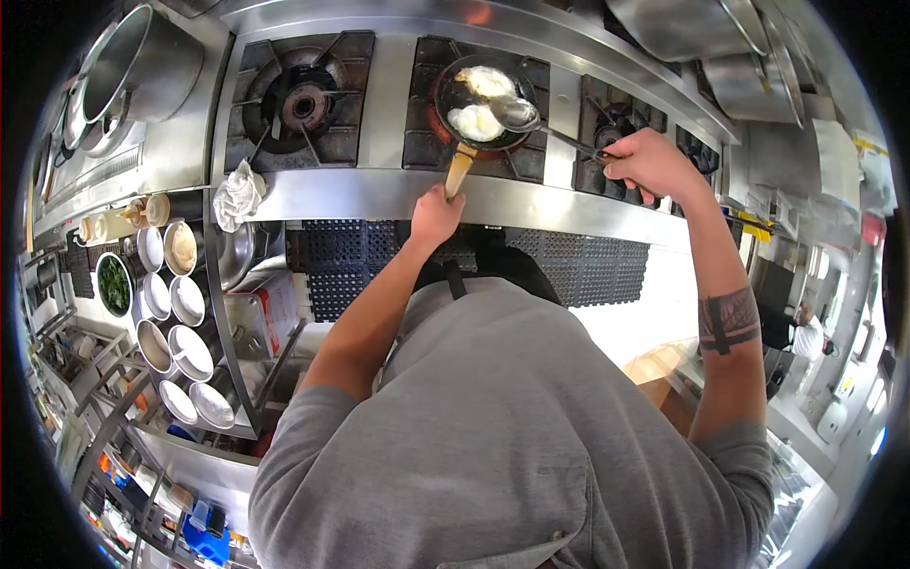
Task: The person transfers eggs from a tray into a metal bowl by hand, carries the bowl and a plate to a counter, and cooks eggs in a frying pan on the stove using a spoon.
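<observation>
A dark frying pan sits over a burner of the stove, with a reddish glow at its edge. Two fried eggs lie in it: one egg toward the back, the other egg toward the front. My left hand is wrapped round the end of the pan's tan handle. In my right hand is the dark handle of a metal spoon. The spoon's bowl is over the pan's right side, close to both eggs; whether it touches them I cannot tell.
Left of the pan is another burner, with a crumpled white cloth on the stove's front edge. A large metal pot stands at far left. Several white tubs and a container of greens stand left of me. Another person is far right.
</observation>
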{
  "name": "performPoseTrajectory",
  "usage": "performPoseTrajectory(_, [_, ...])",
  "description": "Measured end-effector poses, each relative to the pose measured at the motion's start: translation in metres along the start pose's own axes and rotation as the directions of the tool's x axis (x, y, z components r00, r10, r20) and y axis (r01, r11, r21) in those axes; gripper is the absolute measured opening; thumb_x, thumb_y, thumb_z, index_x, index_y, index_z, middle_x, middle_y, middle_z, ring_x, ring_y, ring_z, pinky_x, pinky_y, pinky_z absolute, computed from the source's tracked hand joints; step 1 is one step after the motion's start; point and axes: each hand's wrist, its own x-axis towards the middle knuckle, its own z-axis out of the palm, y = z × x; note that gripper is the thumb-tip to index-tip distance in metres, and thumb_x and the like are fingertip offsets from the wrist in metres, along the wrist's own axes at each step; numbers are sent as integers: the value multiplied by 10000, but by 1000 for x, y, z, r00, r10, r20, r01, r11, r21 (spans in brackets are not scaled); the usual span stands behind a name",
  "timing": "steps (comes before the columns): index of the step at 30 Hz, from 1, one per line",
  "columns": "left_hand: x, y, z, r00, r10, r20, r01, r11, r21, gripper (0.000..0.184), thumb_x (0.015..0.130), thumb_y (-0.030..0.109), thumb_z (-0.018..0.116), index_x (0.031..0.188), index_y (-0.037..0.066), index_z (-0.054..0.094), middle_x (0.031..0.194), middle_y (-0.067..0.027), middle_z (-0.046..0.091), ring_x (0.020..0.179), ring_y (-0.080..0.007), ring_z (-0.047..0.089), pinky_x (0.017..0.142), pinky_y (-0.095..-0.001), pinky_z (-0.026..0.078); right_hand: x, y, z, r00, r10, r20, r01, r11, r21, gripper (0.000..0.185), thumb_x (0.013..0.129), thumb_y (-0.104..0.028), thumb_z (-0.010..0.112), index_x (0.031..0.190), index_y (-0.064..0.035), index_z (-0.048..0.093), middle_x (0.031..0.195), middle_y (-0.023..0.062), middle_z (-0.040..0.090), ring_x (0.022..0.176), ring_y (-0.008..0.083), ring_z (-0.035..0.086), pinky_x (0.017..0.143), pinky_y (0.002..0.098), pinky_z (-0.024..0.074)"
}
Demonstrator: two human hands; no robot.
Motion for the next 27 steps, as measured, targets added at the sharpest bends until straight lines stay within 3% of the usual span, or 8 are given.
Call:
performPoseTrajectory(1, [-1,-2,0,1000,7,-12,-7,1000,-1,391,920,336,660,971,-51,655,935,-318,703,936,-496,691,849,-557,551,-7,3,4,1000,2,-4,-2,1000,4,354,826,-177,726,1116,22,764,658,111,656,464,215,613,485,373,498])
performPoseTrajectory(3, [1,0,-3,999,21,-24,-21,1000,-2,389,920,338,659,959,-50,653,928,-315,703,929,-496,691,844,-558,551,-17,5,11,957,-184,-223,114,949,-294,361,831,-185,722,1145,-10,750,765,189,711,672,334,706,664,436,551])
performPoseTrajectory(4, [3,1,-5,999,37,-32,-37,999,12,390,920,340,660,951,-49,651,918,-314,703,921,-499,691,838,-559,552,-21,4,11,957,-181,-226,111,950,-293,361,831,-185,722,1145,-10,750,765,189,711,672,334,706,664,436,551])
performPoseTrajectory(6, [-3,-4,-5,998,47,-29,-46,998,31,391,919,342,660,943,-49,649,909,-314,702,913,-502,691,833,-560,553,-29,0,15,963,-83,-258,3,955,-296,369,829,-183,719,1170,-42,737,882,230,714,869,411,698,814,467,538])
performPoseTrajectory(10, [-6,-4,-4,995,82,-57,-80,996,31,388,927,336,655,939,-51,649,890,-321,697,902,-509,688,827,-563,552,-32,22,26,904,-247,-350,154,950,-273,361,846,-185,715,1186,-66,741,947,246,716,896,430,692,825,460,540])
performPoseTrajectory(16, [-14,-9,4,996,78,-46,-76,996,49,399,936,334,658,938,-64,648,903,-326,695,914,-509,686,834,-559,550,-34,33,44,926,-178,-333,107,969,-222,345,855,-227,726,1158,-62,731,954,230,729,914,433,696,831,481,547])
performPoseTrajectory(23, [-27,-1,-1,997,59,-49,-56,997,48,397,942,327,661,937,-70,643,904,-328,693,908,-516,682,819,-561,550,-21,76,96,782,-278,-558,176,957,-230,321,873,-99,721,1163,-4,621,1045,253,699,983,452,680,854,519,531])
performPoseTrajectory(27, [-18,-9,3,996,72,-54,-68,995,71,397,942,328,657,939,-69,642,902,-331,692,906,-520,680,815,-567,552,-29,70,105,806,-208,-555,167,978,-125,297,869,-49,719,1130,6,587,1080,257,675,1005,459,667,862,513,525])
